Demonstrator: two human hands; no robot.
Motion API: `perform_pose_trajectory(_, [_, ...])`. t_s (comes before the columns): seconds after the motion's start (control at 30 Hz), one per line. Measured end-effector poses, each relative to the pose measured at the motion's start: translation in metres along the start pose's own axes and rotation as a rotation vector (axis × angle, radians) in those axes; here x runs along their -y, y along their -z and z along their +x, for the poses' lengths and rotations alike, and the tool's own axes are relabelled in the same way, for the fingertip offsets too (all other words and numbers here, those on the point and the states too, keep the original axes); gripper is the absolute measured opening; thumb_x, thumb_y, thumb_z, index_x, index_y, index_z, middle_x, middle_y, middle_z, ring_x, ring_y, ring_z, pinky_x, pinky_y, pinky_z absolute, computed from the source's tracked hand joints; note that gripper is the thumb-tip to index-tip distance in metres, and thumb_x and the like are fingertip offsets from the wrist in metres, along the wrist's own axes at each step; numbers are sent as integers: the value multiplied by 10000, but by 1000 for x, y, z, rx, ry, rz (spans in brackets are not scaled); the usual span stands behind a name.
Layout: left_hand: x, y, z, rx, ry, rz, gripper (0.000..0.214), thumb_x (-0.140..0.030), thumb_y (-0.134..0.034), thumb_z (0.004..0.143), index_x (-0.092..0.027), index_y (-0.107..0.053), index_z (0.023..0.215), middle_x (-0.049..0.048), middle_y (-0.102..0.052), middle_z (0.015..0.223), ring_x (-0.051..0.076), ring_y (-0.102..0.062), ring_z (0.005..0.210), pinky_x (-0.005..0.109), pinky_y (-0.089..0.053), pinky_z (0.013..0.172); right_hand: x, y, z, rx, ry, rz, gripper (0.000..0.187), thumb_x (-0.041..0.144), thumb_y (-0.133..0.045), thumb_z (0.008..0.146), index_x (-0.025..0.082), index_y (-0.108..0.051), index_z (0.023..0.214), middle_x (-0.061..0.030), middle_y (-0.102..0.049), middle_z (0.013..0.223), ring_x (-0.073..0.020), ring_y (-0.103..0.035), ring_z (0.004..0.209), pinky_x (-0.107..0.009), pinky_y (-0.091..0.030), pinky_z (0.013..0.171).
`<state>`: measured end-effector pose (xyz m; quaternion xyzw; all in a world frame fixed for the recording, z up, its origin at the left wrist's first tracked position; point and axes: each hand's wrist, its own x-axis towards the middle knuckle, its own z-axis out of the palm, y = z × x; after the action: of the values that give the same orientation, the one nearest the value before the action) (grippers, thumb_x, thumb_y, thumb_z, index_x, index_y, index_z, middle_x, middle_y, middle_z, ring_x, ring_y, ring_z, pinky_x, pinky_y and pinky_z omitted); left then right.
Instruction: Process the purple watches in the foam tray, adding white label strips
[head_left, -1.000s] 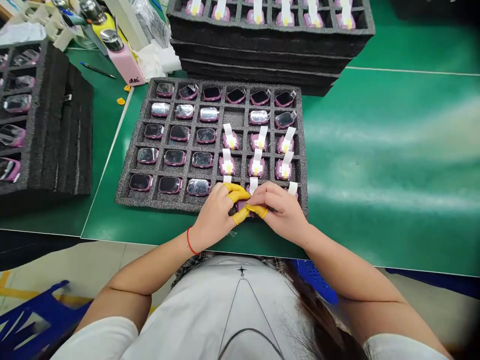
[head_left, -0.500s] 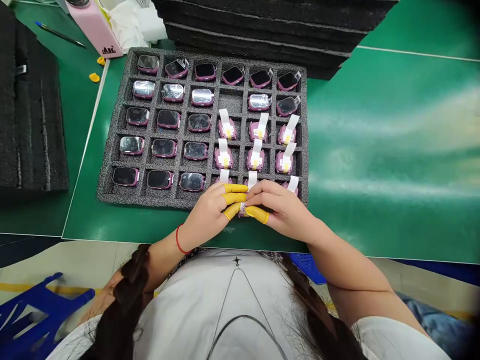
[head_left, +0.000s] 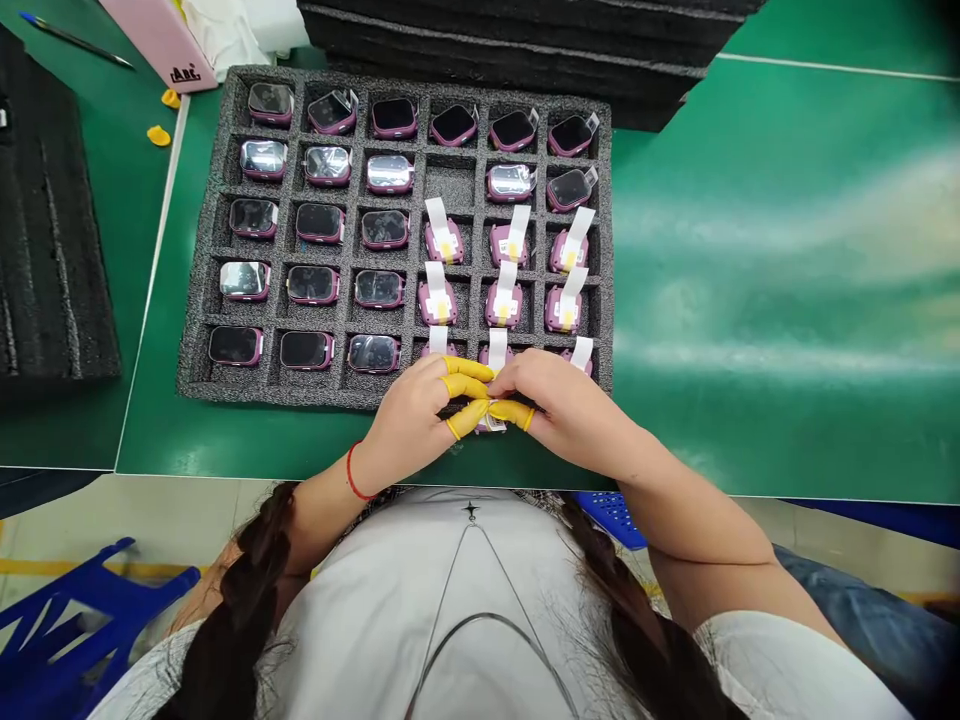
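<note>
At the front edge of the tray, my left hand and my right hand meet with yellow finger cots on several fingertips. Both are closed on a small purple smartwatch body. Its white printed label shows between the thumbs, while the fingers hide most of the rest. Just beyond lies a black foam tray divided into compartments. Purple watches with dark screens up, such as one at the front left, fill its left side. Several at the right lie back up with white strips attached.
One compartment in the second row holds no watch. Stacked black foam trays stand behind, and more foam at the left. A pink bottle, white tissue, a pen and loose yellow finger cots lie at the back left.
The view has shifted slightly, so the tray appears lower-left and larger. My thumbs have moved a little on the watch, and more of its label shows. Both hands keep hold of it.
</note>
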<state>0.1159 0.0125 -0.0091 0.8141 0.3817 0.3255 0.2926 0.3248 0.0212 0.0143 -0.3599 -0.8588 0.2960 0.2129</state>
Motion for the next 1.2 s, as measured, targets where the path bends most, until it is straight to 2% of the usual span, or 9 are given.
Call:
perform_pose_trajectory(0.17, [-2,-2,0,-12,21,-3,51,-168,-624,892,-188,-655,928,52,-733,1054,166,-649,936,337,-518,849,1,1,-2,11,73,-106,112,233,-505,963,177,-600,981,-82,-702,906,-201,-608,815,-348,-470,720])
perform_pose_trajectory(0.43, [-3,-1,1,-6,57,-14,68,-162,-605,890,-210,-651,901,38,-734,1068,166,-660,943,352,-527,860,2,-3,-2,-74,168,-289,133,163,-456,977,186,-586,962,-56,-713,865,-188,-588,780,-330,-424,674])
perform_pose_trajectory(0.67, [-1,0,1,-3,55,-58,67,-156,-635,875,-210,-667,898,46,-734,1074,168,-662,942,356,-532,863,4,-3,-2,-125,232,-385,170,139,-467,969,168,-617,895,-57,-717,847,-180,-576,773,-328,-425,666])
perform_pose_trajectory(0.9, [-2,-1,1,-5,61,-27,54,-167,-631,877,-208,-660,895,43,-732,1073,174,-665,958,356,-523,874,13,5,-4,-102,308,-559,224,116,-497,938,219,-626,787,-37,-710,868,-177,-567,795,-347,-440,727])
perform_pose_trajectory(1.0, [-1,2,1,24,43,-35,62,-160,-623,880,-208,-659,893,43,-723,1081,175,-653,990,352,-506,892,18,18,-11,-182,209,-346,125,153,-579,906,235,-632,829,-38,-681,882,-180,-579,813,-358,-445,713])
perform_pose_trajectory(1.07, [-1,5,1,60,21,-40,71,-178,-604,898,-216,-662,880,43,-706,1116,176,-637,1020,354,-490,911,18,27,-15,-304,28,-78,50,208,-659,871,247,-640,845,-34,-644,876,-175,-581,812,-354,-454,705])
perform_pose_trajectory(1.13, [0,9,1,130,-20,-10,53,-264,-637,895,-224,-670,902,52,-673,1192,198,-616,1061,378,-469,925,14,31,-15,-388,-171,173,79,271,-713,835,246,-649,795,-32,-614,880,-175,-581,834,-351,-467,734])
perform_pose_trajectory(1.2, [1,11,-1,206,-85,61,220,-390,-706,849,-219,-663,980,75,-634,1268,236,-591,1102,411,-448,936,8,30,-12,-376,-320,360,147,310,-731,813,229,-650,720,-32,-606,898,-173,-576,854,-342,-463,751])
